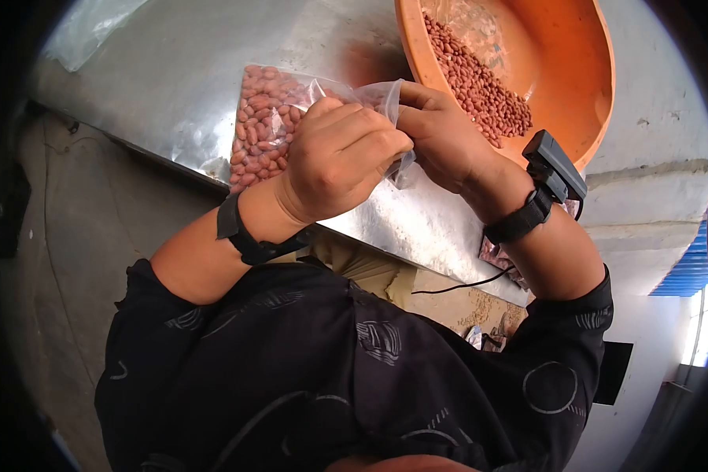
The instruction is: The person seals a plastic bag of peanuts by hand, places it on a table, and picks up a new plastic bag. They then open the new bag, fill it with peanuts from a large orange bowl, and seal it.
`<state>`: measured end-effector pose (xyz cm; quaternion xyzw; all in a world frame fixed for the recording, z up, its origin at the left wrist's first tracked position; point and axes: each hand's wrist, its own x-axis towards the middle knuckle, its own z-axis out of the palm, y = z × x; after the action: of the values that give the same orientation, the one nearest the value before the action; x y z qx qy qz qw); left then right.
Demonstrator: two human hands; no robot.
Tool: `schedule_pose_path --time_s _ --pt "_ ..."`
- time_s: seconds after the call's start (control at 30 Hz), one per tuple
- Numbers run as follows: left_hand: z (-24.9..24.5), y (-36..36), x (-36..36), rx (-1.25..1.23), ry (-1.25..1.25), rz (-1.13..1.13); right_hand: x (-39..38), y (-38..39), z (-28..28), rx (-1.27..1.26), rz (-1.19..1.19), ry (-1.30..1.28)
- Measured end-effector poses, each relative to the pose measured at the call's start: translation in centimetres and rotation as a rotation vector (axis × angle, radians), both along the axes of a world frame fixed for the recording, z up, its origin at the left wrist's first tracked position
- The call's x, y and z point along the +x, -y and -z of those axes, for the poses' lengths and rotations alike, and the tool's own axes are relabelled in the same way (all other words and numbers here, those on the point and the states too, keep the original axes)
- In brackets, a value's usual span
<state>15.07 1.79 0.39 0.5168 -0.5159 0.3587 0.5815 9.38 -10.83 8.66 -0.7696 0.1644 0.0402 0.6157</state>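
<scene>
A clear plastic bag (264,118) filled with reddish-skinned peanuts lies on the metal table, its loose mouth end toward the right. My left hand (342,157) is closed on the bag near its neck, fingers curled over the plastic. Facing it, my right hand (440,138) pinches the mouth end of the same bag. Folds of clear plastic show between the two hands. Part of the bag lies hidden behind my left hand. Just beyond my right hand, loose peanuts (480,86) are heaped in an orange tub (594,94).
The metal table (173,79) has its near edge running below my forearms. Another clear plastic sheet or bag (90,31) lies at the far left corner. A reddish packet (497,256) sits by the table edge under my right forearm, close to a black cable (464,286).
</scene>
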Motion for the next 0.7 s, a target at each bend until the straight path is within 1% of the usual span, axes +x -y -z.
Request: schedule_pose_path --time_s 0.1,0.2,0.33,0.4,0.43,0.47,0.57,0.67,0.7 --pt "-0.1 -0.1 0.1 -0.002 -0.015 0.007 -0.5 -0.7 -2.5 0.044 0.01 -0.081" --pt "-0.1 -0.2 0.2 0.012 -0.03 0.016 -1.1 -0.1 -4.6 -0.024 -0.036 -0.135" --pt "-0.4 -0.7 0.0 0.052 -0.055 0.073 -1.0 3.5 -6.9 -0.24 -0.058 -0.117" --pt "-0.4 -0.6 0.0 0.057 -0.058 0.082 -0.4 7.7 -7.6 -0.441 0.008 -0.024" --pt "-0.4 -0.5 0.0 0.061 -0.055 0.083 -0.1 10.5 -7.7 -0.545 0.015 -0.034" --pt "-0.4 -0.5 0.0 0.066 -0.052 0.083 0.1 12.8 -8.0 -0.695 0.006 -0.1" --pt "-0.3 -0.4 0.1 0.08 -0.046 0.083 0.2 18.1 -7.5 -0.94 0.058 -0.454" --pt "-0.1 -0.1 0.3 0.05 -0.058 0.078 0.2 20.5 -6.4 -0.943 0.046 -0.717" --pt "-0.1 -0.1 0.3 0.053 -0.059 0.084 0.3 20.8 -5.9 -0.921 0.02 -0.747"
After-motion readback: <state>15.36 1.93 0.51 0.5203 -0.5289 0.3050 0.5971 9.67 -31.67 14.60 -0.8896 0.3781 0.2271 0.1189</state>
